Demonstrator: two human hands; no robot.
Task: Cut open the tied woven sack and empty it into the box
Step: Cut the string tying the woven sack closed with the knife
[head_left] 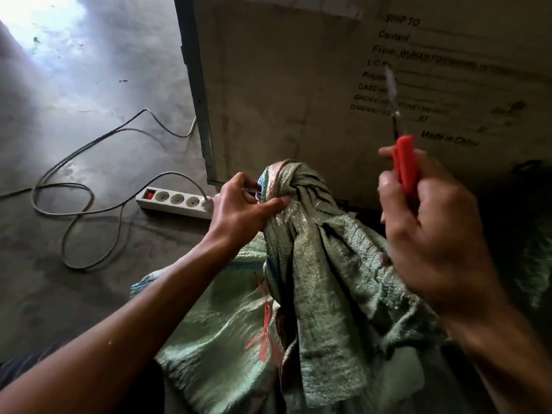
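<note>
A pale green woven sack [322, 282] lies in front of me, its neck bunched and knotted at the top [286, 180]. My left hand [242, 210] pinches the bunched neck just left of the knot. My right hand [436, 234] is raised to the right of the sack and grips red-handled scissors [404, 165], whose blades point up and away from the sack, not touching it. A red string [264, 333] hangs on the sack's lower front. A large cardboard box [298, 85] with printed shipping text stands right behind the sack.
A white power strip [176, 201] with a red switch lies on the concrete floor to the left, its grey cables [77, 204] looping across the floor. A metal strip [197, 94] runs down the box's left edge. Bright light falls on the far left floor.
</note>
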